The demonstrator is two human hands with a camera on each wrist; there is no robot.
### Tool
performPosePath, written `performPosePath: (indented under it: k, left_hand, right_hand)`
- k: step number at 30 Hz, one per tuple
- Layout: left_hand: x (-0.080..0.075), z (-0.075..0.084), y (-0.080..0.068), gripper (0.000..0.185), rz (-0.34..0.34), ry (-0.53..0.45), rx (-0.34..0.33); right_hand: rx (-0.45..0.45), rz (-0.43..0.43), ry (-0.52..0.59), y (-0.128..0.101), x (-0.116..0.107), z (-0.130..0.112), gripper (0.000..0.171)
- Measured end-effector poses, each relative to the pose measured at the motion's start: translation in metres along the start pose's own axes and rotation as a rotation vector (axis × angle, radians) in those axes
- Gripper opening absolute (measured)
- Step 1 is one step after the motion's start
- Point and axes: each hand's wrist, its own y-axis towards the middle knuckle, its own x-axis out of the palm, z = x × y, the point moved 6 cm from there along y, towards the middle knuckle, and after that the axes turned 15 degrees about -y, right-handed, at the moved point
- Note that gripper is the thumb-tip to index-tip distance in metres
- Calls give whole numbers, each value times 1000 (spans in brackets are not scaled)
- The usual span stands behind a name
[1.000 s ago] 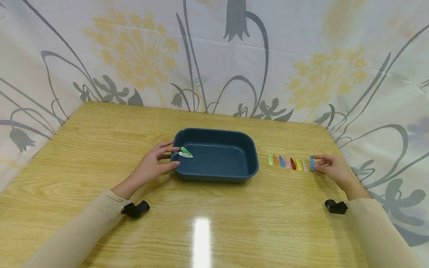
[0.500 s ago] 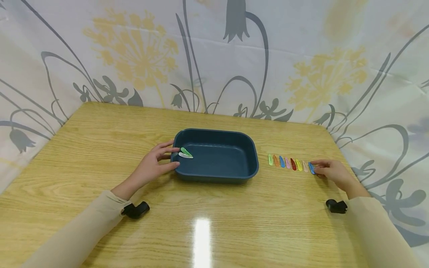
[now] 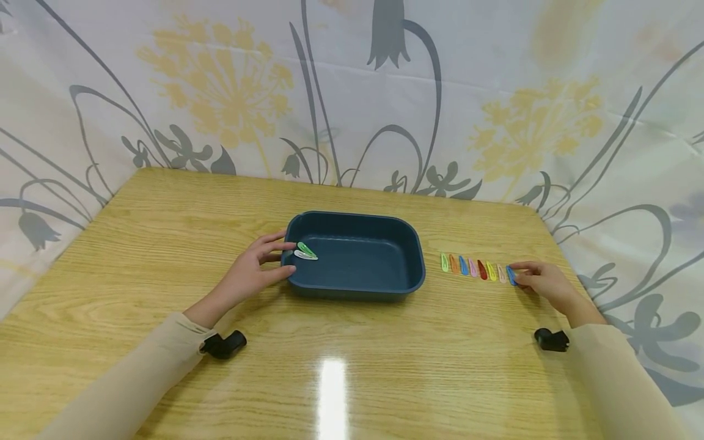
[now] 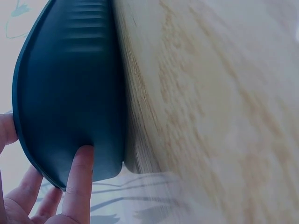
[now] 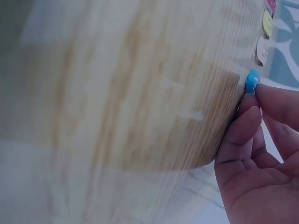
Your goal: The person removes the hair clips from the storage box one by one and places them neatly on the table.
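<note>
At the left end of a dark blue plastic tub [image 3: 360, 269], my left hand [image 3: 247, 269] grips the rim, thumb near its front corner and fingers over the side. A green hair clip [image 3: 307, 250] and a white hair clip [image 3: 302, 255] lie inside the tub close to those fingers. My right hand [image 3: 550, 287] pinches a blue hair clip [image 3: 511, 275] between thumb and fingertips at the right end of a row on the table. Beside it lies a pale pink hair clip [image 3: 502, 273]. In the right wrist view the blue clip is partly hidden by the fingers.
Leftward from the pale pink clip the row goes on with a yellow clip [image 3: 492, 271], a red clip [image 3: 482, 269] and several others. Everything stands on a wooden table [image 3: 264, 379]. A flower-patterned curtain [image 3: 341, 91] borders its back and sides.
The blue hair clip in my right hand has come down and slightly left, to the row's right end, and has barely moved since half a second ago. My left hand stays on the tub.
</note>
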Motion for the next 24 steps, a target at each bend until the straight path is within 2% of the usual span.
performPosePath:
  k: [8,14,18,24]
  left_hand:
    - [0,0,0,46,1,0,-7]
    - [0,0,0,46,1,3,-5]
    - [0,0,0,45,-1,1,-5]
    - [0,-1,1,46,-1,-2,-6]
  right_hand:
    - [-16,0,40,0,-3,-1,45]
    - [-38,53,49,-2,-13,-9,45]
    - [-79,90,55,-3,-21,-20,44]
    - [-164,102,44,-7,-29,-44,43]
